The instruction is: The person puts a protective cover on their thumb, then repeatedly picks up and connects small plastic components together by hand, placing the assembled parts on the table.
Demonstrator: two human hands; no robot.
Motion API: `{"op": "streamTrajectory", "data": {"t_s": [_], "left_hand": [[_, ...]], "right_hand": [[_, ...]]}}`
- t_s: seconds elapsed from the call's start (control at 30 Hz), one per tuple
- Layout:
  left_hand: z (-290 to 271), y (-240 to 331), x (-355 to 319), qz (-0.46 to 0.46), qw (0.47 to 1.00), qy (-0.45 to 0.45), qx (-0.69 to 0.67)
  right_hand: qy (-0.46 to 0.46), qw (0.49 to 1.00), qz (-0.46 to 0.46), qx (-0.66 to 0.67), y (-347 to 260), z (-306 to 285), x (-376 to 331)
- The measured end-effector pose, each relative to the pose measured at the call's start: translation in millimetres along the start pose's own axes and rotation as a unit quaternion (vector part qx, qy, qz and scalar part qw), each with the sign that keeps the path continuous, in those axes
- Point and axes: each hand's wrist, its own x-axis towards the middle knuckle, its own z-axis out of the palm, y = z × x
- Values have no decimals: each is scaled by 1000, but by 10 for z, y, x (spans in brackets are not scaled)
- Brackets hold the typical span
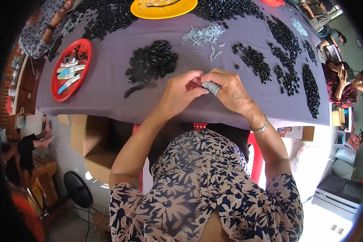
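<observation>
Nearest the grip, a plain silver-toned bangle (263, 127) encircles the wrist (255, 117) just behind the right hand (230, 90). Farther back from the grip, a garment (201, 169) bears large, pale beige-pink, daisy-like flowers on dark navy; its short sleeves (284, 197), in the same print, lie to either side. A V-shaped neckline opening (214, 228) lies farthest from the grip.

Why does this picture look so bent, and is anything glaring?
Head view: the fisheye lens bows the purple-gray tablecloth along its front edge and darkens the corners; bright patches at lower right are washed out; highlights glint on the glossy black pieces at centre left.
</observation>
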Motion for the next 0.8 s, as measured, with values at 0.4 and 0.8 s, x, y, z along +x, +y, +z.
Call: {"op": "streamTrajectory", "data": {"t_s": [0.4,0.8], "left_hand": [[-109,-54,7,14,998,51,29],[-80,-90,27,34,995,78,53]], "right_hand": [[-2,995,95,-43,239,-137,601],[-230,955,104,-156,557,-72,1271]]}}
